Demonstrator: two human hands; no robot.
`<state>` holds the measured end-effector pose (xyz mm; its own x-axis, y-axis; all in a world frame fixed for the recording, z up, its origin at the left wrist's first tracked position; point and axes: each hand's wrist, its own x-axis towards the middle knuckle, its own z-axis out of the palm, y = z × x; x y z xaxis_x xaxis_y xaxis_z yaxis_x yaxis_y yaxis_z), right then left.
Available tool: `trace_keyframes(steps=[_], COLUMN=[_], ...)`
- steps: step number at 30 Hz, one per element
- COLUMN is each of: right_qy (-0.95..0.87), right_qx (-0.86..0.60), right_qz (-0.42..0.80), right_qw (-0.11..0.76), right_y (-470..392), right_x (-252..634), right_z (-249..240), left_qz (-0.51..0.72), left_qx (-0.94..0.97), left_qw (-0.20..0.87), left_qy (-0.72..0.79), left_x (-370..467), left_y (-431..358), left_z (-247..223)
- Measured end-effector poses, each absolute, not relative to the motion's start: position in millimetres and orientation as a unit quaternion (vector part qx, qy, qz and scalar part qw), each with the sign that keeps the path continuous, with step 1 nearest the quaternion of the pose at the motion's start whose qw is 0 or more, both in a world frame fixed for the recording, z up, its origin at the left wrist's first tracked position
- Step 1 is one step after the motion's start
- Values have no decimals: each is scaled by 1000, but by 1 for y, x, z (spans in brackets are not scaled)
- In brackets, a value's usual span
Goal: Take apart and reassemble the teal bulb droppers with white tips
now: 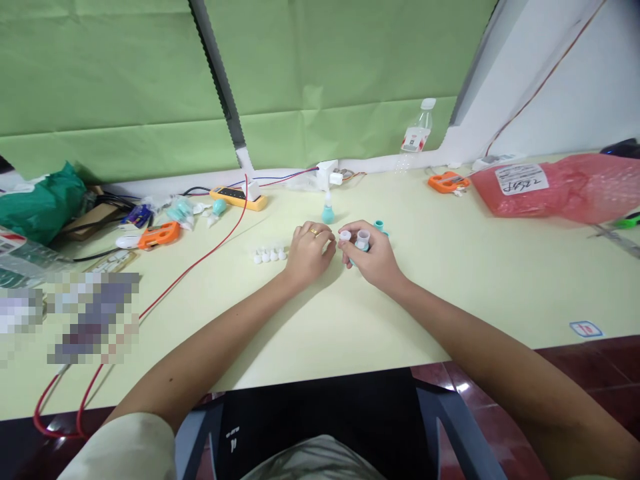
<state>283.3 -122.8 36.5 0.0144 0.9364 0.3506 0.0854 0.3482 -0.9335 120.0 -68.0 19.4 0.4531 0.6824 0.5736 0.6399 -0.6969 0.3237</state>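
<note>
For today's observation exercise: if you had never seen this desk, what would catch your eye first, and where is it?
First come the two hands meeting mid-table: the left hand and the right hand, which pinches a small teal piece with a pale cap. Just left of them sits a row of tiny white caps. A long red wire snakes across the left side, and a pink plastic bag lies at far right.

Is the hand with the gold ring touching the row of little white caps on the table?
Apart. The head view shows bare pale table between the left hand and the row of small white plastic caps.
</note>
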Motion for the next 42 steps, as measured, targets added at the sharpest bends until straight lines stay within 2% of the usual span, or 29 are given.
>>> trace_keyframes(steps=[5, 7, 9, 13, 21, 32, 42], right_qy=[-619, -631, -654, -700, -675, -720, -724], right_qx=[-421, -421, -414, -385, -381, -357, -351], right_qz=[397, 406, 395, 366, 418, 369, 373], right_qw=[531, 510, 496, 477, 475, 468, 461], right_y=[-122, -122, -121, -121, -124, -122, -122], right_x=[282, 280, 278, 275, 276, 276, 278], right_z=[32, 28, 24, 20, 26, 19, 20], left_qz=[486, 497, 495, 486, 490, 493, 461], left_qx=[686, 630, 606, 605, 650, 654, 600], left_qw=[381, 468, 505, 519, 458, 447, 544], left_qy=[384, 372, 366, 359, 358, 359, 362], left_x=[95, 86, 81, 80, 80, 81, 80], left_y=[-92, -103, -112, -122, -129, -131, -125], left_z=[39, 41, 42, 42, 40, 35, 38])
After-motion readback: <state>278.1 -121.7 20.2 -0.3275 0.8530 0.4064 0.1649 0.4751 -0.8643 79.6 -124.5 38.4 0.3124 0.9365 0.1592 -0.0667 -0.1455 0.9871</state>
